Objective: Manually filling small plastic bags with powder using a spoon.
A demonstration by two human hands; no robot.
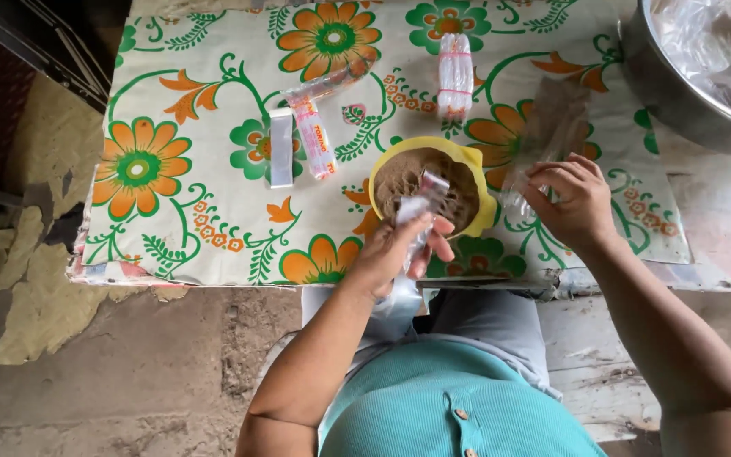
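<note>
A yellow bowl [474,161] filled with brown powder stands on the flowered tablecloth [196,195] near the front edge. My left hand [395,251] holds a small clear plastic packet [422,203] over the bowl's near rim. My right hand [575,199], just right of the bowl, pinches a thin clear plastic bag [524,190] lying on the cloth. Both hands are closed around their plastic.
A bundle of clear tubes with pink bands [455,74] lies behind the bowl. A long pink-printed packet strip [315,131] and a flat grey piece [281,148] lie to the left. A large metal basin lined with plastic [687,93] sits at the far right.
</note>
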